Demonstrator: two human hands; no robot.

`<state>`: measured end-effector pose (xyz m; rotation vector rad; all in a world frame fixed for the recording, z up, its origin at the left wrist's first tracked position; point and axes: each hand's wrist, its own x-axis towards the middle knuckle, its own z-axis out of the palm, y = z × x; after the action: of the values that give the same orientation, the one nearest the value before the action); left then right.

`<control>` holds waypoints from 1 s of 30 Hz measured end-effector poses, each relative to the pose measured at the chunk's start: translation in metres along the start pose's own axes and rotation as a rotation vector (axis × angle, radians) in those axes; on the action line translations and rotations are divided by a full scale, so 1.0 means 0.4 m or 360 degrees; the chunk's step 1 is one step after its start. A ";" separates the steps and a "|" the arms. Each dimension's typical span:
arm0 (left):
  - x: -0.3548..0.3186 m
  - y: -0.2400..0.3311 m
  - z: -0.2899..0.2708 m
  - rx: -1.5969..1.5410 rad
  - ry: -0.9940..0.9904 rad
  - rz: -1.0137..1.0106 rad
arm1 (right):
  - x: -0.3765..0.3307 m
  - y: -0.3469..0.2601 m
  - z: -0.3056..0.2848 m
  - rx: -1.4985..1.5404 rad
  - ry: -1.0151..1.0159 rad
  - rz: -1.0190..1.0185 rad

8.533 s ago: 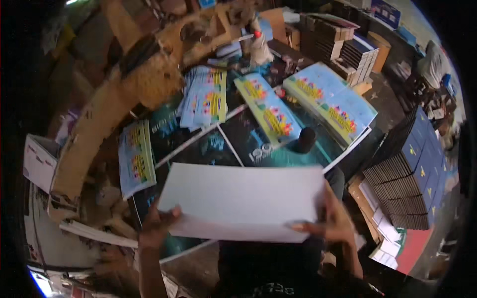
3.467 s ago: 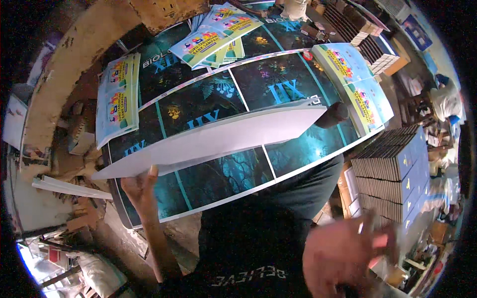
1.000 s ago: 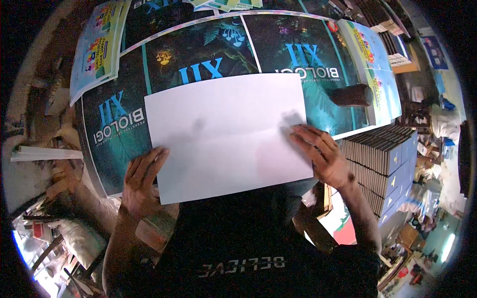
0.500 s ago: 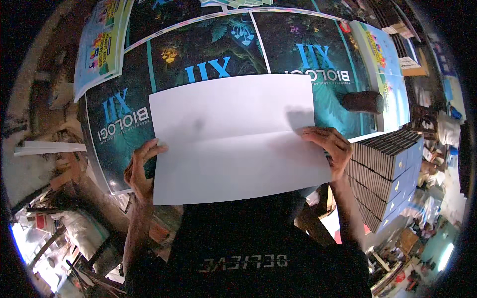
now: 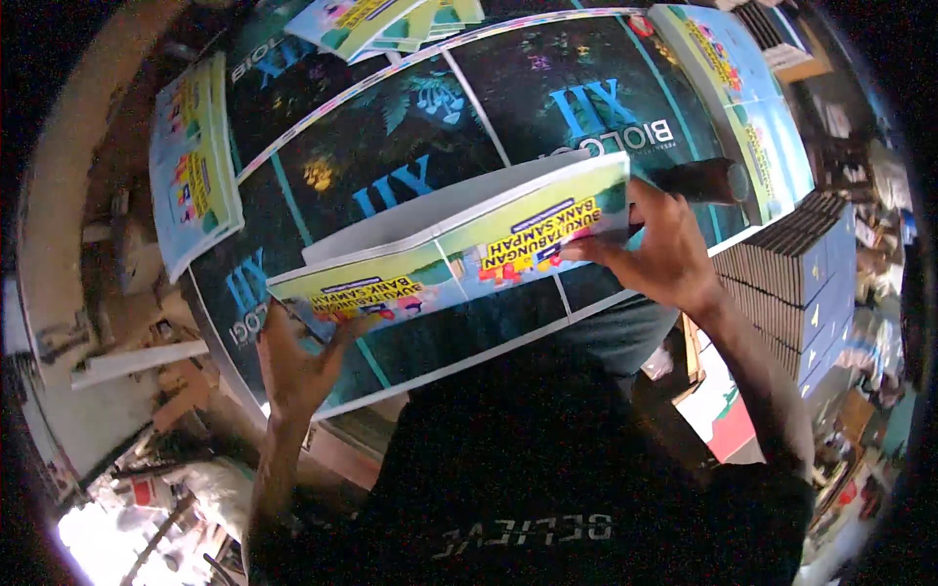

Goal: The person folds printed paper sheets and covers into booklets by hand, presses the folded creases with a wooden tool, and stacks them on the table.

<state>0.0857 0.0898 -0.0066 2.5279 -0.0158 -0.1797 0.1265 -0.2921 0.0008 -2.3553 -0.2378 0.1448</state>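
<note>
Head view: the left hand (image 5: pixel 298 366) grips the lower left corner of a folded sheet (image 5: pixel 459 249), thumb on the printed face, fingers (image 5: pixel 278 332) curled behind the edge and clamped on it. The right hand (image 5: pixel 660 249) holds the sheet's right end, fingers pressed together on the printed face near the fold's outer corner. The sheet is lifted off the surface and tilted, its white inner side facing up and away, its yellow-green and blue printed side facing the person. It is creased along its length, one half standing above the other.

Beneath the sheet, large dark posters (image 5: pixel 430 146) with blue lettering and leaf pictures lie flat across the bench (image 5: pixel 337 435), reaching its near edge. A stack of light-blue covers (image 5: pixel 191 161) rests at the far left of the posters, overlapping their edge. More light-blue covers (image 5: pixel 747 103) lie along the right side. Further covers (image 5: pixel 381 20) sit at the top, fanned out. A dark cylinder (image 5: pixel 703 181) lies on the posters just beyond the right hand; whether the hand touches it cannot be told.

Right of the bench, a pile of blue-spined books (image 5: pixel 796 278) stands in neat rows. White strips (image 5: pixel 137 361) and scrap lie on the floor at the left. The person's black shirt (image 5: pixel 547 479) fills the lower middle.
</note>
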 end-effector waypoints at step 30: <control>0.175 0.267 0.240 0.0712 0.0361 0.0689 | 0.008 0.043 0.040 -0.0366 0.0239 0.0072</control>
<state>0.1456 -0.0561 -0.0323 2.8925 -0.5636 0.3183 0.1291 -0.2924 -0.0229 -2.5869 -0.1338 -0.0408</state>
